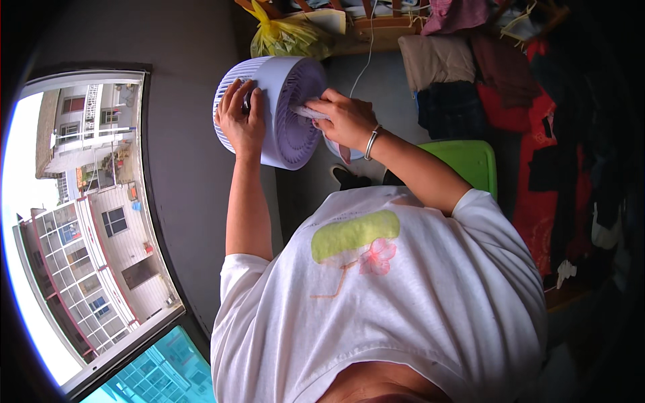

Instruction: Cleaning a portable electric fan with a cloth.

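Observation:
A lavender electric fan (269,75) with a round drum-shaped housing is in front of me, its grille side facing right. My left hand (243,124) grips the housing from its left side, fingers bent over the slatted back. In my right hand (346,119), a thin pale cloth (310,113) is bunched, and one end of it reaches against the inside of the grille side. A pinkish end of cloth hangs below that hand. Behind it a pale rounded edge shows, mostly hidden, so I cannot tell what it belongs to.
A yellow plastic bag (289,35) hangs beyond the fan, and a thin white cord (368,57) runs down near it. Folded clothes (437,62) and a red cloth (536,168) lie to the right. A green plastic stool or lid (467,161) stands below my right forearm. The window (144,201) is at left.

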### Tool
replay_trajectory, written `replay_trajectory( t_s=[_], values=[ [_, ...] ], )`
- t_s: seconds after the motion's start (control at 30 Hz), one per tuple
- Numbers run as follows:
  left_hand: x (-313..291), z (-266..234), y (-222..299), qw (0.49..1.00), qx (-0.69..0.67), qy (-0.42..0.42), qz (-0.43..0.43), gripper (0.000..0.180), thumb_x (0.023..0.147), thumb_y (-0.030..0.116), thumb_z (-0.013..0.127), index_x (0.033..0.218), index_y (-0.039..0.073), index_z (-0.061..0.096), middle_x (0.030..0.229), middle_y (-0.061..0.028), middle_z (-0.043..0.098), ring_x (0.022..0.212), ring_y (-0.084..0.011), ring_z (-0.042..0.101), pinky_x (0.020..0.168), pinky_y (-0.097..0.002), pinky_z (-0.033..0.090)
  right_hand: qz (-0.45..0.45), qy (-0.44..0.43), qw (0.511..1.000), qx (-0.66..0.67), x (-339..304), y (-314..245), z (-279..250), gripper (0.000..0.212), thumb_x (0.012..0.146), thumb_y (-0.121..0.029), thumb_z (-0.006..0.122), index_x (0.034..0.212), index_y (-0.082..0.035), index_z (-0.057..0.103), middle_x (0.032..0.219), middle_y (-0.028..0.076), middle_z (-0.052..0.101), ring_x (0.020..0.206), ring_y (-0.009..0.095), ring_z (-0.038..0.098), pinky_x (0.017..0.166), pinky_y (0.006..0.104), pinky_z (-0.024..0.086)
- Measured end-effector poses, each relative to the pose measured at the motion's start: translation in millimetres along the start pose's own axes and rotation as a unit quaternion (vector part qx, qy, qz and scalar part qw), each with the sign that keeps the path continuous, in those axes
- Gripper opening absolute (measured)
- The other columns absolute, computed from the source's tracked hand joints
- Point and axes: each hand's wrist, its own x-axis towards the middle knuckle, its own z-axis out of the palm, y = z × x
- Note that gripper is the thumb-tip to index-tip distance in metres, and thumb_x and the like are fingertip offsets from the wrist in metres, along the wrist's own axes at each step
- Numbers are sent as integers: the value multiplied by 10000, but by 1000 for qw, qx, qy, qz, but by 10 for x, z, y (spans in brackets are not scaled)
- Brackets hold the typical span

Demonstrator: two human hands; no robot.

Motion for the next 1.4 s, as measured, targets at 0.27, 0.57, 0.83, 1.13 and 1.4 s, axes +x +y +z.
replay_trajectory(
  t_s=[0.27,0.57,0.83,1.13,1.4],
  values=[
    [-38,-23,-18,1000,-3,5,-6,286,856,331,639,1054,142,721,1206,-69,641,1152,-268,551,1036,-410,302,-82,-58,993,-66,-65,-86,-224,360,759,-94,682,1113,-161,666,1016,63,573,793,276,663,699,385,551],
    [3,-42,67,1000,18,6,9,271,857,282,638,1044,106,721,1174,-111,653,1128,-290,581,1016,-406,362,-49,-26,997,-55,-26,-61,-97,404,784,-119,652,1184,-177,636,1037,54,580,797,263,660,710,386,550],
    [17,-11,40,1000,16,18,16,257,850,239,650,1031,72,722,1134,-149,668,1105,-312,610,986,-395,430,-54,-25,998,16,-360,-137,195,469,785,-147,692,1239,-204,589,1088,44,553,834,228,669,676,381,539],
    [-9,6,-43,1000,-6,11,9,294,863,352,630,1046,143,726,1192,-75,649,1133,-275,567,1028,-412,315,-119,11,993,-14,-216,-33,169,400,795,-108,639,1176,-228,636,1053,69,557,794,275,676,675,394,566],
    [24,-15,74,999,30,16,30,252,849,237,653,1029,75,723,1131,-151,669,1102,-305,614,981,-384,435,-122,-17,992,-40,-116,-42,178,381,809,-106,580,1159,-244,640,1059,91,562,762,306,689,687,418,572]
  ],
)
